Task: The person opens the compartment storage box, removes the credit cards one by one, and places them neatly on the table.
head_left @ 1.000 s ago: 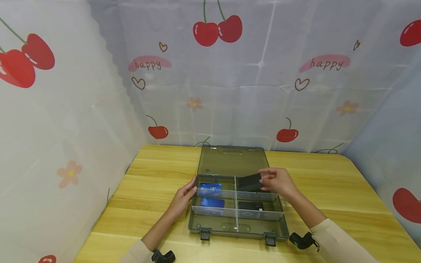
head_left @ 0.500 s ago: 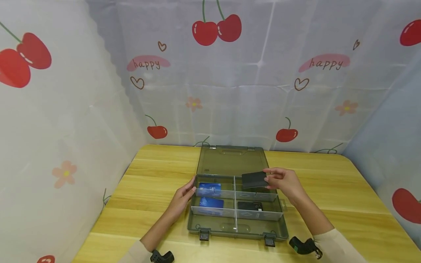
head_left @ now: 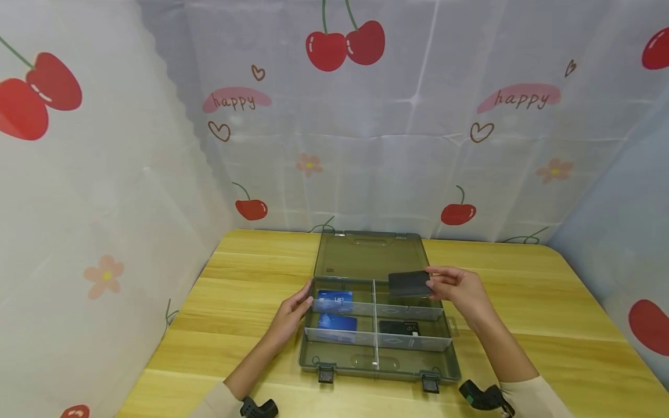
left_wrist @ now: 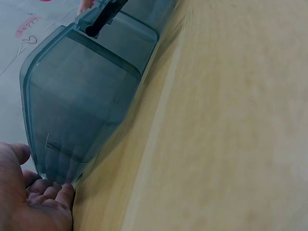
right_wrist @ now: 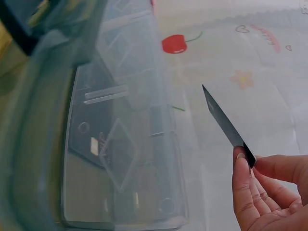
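My right hand [head_left: 464, 292] pinches a black card [head_left: 409, 284] by its right edge, between thumb and fingers. The card is held above the back right compartment of an open, smoky see-through divided box [head_left: 345, 370]. In the right wrist view the card [right_wrist: 225, 124] tilts, seen nearly edge-on, beyond the clear dividers. My left hand [head_left: 288, 316] holds the box's left side near the back corner, with the thumb at the rim. The left wrist view shows the fingers [left_wrist: 50, 195] bent against the box corner.
Blue cards [head_left: 335, 300] lie in the back left and middle left compartments. A black VIP card [head_left: 398, 327] lies in the middle right one. The lid [head_left: 372, 255] leans back toward the printed curtain [head_left: 360, 174]. Two latches [head_left: 326, 374] stick out at the front over the wooden table [head_left: 251, 290].
My right hand has shifted to the right with the black card, which now lies more level above the back right compartment. The left hand stays on the box.
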`<state>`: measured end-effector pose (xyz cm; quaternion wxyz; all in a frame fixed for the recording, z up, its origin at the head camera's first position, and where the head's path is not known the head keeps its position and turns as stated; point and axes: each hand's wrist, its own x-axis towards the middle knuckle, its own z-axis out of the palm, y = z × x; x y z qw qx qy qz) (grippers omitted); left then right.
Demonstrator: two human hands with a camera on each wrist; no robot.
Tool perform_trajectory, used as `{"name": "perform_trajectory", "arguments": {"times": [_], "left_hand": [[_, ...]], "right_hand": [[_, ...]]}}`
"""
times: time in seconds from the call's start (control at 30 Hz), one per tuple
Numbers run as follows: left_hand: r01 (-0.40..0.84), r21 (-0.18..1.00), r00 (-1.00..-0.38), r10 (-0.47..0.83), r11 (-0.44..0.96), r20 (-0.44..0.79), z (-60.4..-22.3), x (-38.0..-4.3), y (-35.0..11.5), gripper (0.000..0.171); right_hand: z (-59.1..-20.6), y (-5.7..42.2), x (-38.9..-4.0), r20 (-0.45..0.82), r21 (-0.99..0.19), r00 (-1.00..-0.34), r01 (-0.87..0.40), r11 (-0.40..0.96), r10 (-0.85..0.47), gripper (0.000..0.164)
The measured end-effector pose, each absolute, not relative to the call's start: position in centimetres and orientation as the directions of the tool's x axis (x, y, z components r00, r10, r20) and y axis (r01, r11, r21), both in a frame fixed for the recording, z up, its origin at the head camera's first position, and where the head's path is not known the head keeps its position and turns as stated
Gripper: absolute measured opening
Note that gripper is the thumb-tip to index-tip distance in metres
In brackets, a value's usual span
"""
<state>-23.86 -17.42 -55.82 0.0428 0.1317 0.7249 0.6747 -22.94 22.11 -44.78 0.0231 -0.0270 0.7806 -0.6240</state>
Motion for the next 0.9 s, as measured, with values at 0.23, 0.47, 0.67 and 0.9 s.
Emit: {"name": "perform_trajectory", "arguments": {"times": [0.23, 0.47, 0.67, 0.9], "left_hand": [[0.135, 0.989, -0.962, 0.248, 0.064, 0.115, -55.7, -23.9, -17.4, 0.058], [0.133, 0.989, -0.962, 0.250, 0.065, 0.113, -55.9, -23.9, -17.4, 0.059], [0.133, 0.989, -0.962, 0.249, 0.071, 0.111, -56.0, -23.9, -17.4, 0.059], [0.128, 0.990, -0.960, 0.257, 0.065, 0.107, -56.1, -24.0, -17.6, 0.060]], "right_hand": [[-44.4, 22.7, -22.9, 0.002, -0.980, -0.998, -0.014, 0.198, -0.062, 0.042], [-44.7, 23.2, -23.1, 0.022, -0.979, -0.999, -0.032, 0.200, -0.048, 0.044], [-44.5, 23.6, -23.2, 0.025, -0.983, -0.999, -0.032, 0.181, -0.040, 0.044], [-44.5, 24.2, -23.3, 0.027, -0.986, -0.999, -0.031, 0.165, -0.028, 0.046]]}}
